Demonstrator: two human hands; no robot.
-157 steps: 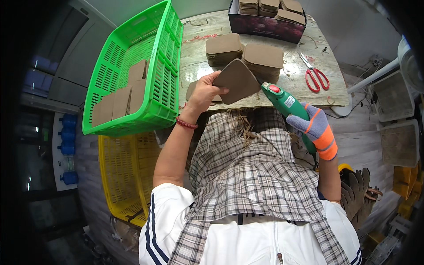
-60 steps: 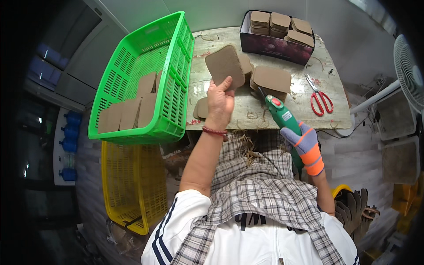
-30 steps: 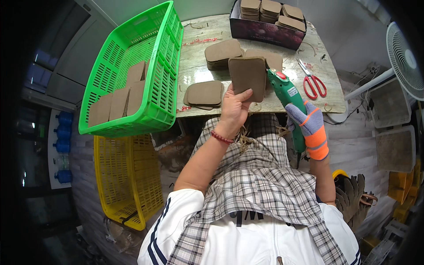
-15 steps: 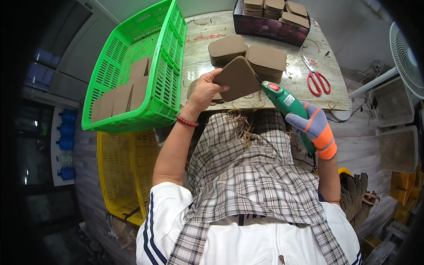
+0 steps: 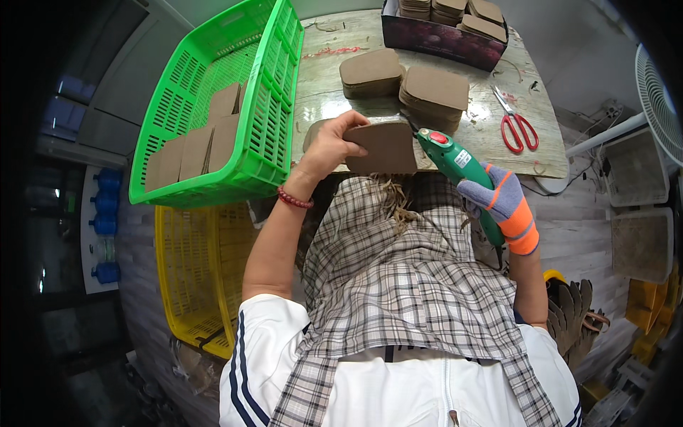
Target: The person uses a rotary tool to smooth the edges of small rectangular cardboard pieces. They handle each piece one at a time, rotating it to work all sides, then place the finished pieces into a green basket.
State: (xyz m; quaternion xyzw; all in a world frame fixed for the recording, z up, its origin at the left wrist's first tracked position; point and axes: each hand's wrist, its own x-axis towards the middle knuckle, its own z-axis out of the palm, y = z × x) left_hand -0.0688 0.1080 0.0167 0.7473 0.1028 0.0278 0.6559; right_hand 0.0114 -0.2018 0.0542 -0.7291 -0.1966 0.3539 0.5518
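My bare left hand [image 5: 334, 147], a red bead bracelet at its wrist, pinches a flat brown pad with rounded corners [image 5: 384, 148] over the table's near edge. In a grey and orange glove, my right hand [image 5: 492, 196] is closed around a green electric hand tool with a red button [image 5: 452, 158]. Its narrow dark tip is close to the pad's upper right corner; I cannot tell whether they touch. Just beyond the pad are a left stack of brown pads [image 5: 371, 70] and a right stack of brown pads [image 5: 435, 91].
A green plastic crate [image 5: 273, 135] with several pads stands at left, above a yellow crate [image 5: 186, 285]. Red-handled scissors [image 5: 518, 132] lie on the table's right [image 5: 542, 153]. A dark box [image 5: 441, 41] of pads sits at the back, a white fan [image 5: 651, 89] far right. Brown trimmings [image 5: 398, 203] rest on my plaid apron.
The pad has turned in my left hand: its pointed-up corner has come down and its top edge is now nearly level. The tool's tip stays near its right side.
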